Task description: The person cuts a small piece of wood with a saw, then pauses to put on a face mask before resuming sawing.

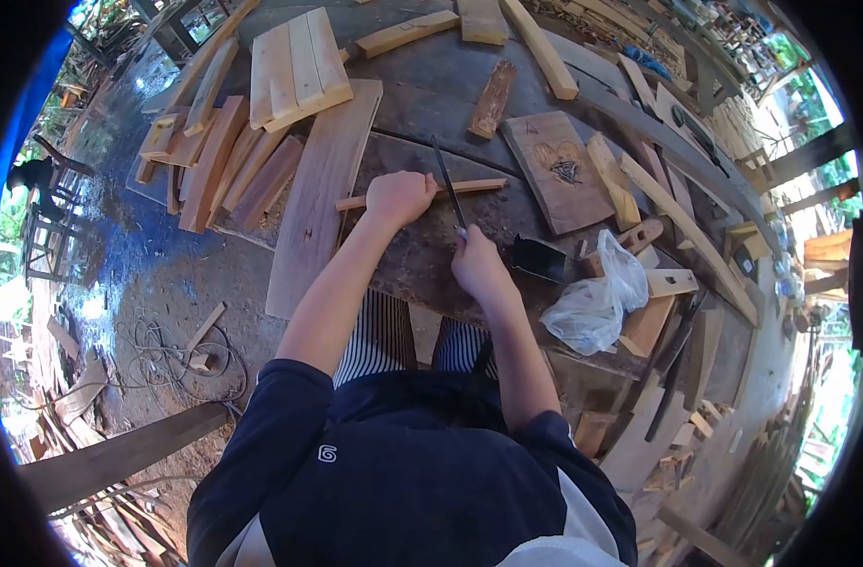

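Note:
My left hand is closed over a thin wooden strip that lies crosswise on the dark worktable. My right hand is wrapped round the handle of a long, narrow dark blade, which points away from me. The blade crosses the strip just right of my left fingers; whether it is a knife or a saw I cannot tell. Beside my left forearm lies a wide plank. A black box-like piece sits just right of my right hand.
Joined boards and stacked offcuts lie at the left. A board with a carved or drawn heart, a clear plastic bag, a wooden hand plane and long battens are at the right. A coiled cable rests on the floor.

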### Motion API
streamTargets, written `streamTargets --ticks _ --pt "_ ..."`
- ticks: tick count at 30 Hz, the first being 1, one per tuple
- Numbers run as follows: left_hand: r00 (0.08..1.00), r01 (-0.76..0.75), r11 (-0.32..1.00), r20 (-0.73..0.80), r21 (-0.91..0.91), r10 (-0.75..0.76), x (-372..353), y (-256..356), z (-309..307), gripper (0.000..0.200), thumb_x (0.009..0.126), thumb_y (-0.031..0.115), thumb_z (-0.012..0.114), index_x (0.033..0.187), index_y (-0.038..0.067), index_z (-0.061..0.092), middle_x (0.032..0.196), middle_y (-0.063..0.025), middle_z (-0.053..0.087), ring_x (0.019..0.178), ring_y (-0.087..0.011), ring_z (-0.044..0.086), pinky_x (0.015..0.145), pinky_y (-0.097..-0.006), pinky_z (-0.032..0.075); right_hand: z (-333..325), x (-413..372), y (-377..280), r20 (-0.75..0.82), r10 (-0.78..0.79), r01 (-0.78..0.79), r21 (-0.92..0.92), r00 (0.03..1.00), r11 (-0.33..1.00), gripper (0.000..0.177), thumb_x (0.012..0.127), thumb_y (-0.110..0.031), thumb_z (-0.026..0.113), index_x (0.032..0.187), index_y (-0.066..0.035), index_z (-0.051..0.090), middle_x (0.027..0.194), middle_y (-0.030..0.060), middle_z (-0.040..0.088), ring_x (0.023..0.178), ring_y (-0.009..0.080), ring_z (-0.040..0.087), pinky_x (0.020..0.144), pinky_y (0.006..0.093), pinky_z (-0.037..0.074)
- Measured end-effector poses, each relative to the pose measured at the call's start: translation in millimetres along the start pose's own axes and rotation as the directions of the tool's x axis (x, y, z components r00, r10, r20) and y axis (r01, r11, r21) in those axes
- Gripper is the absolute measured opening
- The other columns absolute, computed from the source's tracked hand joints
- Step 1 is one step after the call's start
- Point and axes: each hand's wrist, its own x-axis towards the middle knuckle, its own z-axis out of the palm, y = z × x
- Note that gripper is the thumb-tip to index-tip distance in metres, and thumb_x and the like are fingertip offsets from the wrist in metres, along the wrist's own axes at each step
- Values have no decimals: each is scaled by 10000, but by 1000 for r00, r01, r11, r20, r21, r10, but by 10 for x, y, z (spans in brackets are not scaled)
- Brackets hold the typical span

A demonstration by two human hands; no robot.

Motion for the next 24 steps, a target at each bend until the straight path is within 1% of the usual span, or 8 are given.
streamTargets --ticks 2,5,8,9,10,16,21,24 --pt "1000 16 1000 -9 3 -16 -18 -20 15 531 991 395 360 821 45 720 828 -197 705 801 -382 692 746 -510 537 22 28 -7 0 -14 14 -17 1000 1000 265 995 -207 448 1086 29 527 1015 353 626 1031 510 590 857 547 484" --pt "994 -14 1000 -107 16 15 -82 -37 114 507 993 389 379 785 62 707 762 -174 697 735 -368 689 682 -509 534 21 -255 148 8 26 -26 22 1000 999 248 989 -194 454 1090 18 530 1009 350 630 1027 512 590 861 550 483" --pt "937 -143 985 -309 96 166 -109 -71 197 458 987 349 426 681 102 661 656 -130 672 599 -327 667 559 -459 523 55 -618 229 -20 15 -14 56 1000 998 221 990 -179 469 1062 21 530 962 339 634 984 515 595 818 550 480" --pt "936 -148 984 -308 96 170 -103 -81 197 458 987 349 426 681 102 661 656 -130 672 599 -327 667 559 -459 523 59 -678 248 -40 10 -8 63 999 998 202 993 -164 484 1040 26 530 928 330 635 954 514 599 780 549 477" --pt "948 -142 986 -275 90 162 -112 -74 179 454 993 358 415 714 102 666 667 -136 673 617 -334 669 576 -472 524 48 -645 254 -11 -16 17 55 1000 998 247 997 -204 446 1059 21 525 943 342 641 967 529 598 844 558 480" --pt "960 -167 982 -214 90 183 -174 -67 173 458 1001 369 397 751 108 678 686 -136 681 638 -333 675 592 -482 529 24 -127 116 -9 -72 72 -64 997 995 285 1008 -223 429 1062 38 530 973 343 637 973 526 599 844 567 474" --pt "965 -125 990 -222 64 137 -184 -64 179 459 999 364 398 741 111 682 695 -131 687 645 -324 681 593 -477 529 41 -492 193 6 -7 8 -44 1000 999 262 1000 -219 450 1083 14 537 994 335 641 983 513 606 852 561 480" --pt "973 -141 987 -173 71 151 -200 -73 183 446 1007 394 395 821 106 682 741 -143 694 706 -329 689 638 -481 533 52 -617 316 3 -1 1 3 1000 1000 251 992 -227 486 1095 -4 542 997 328 646 994 501 612 856 556 486"
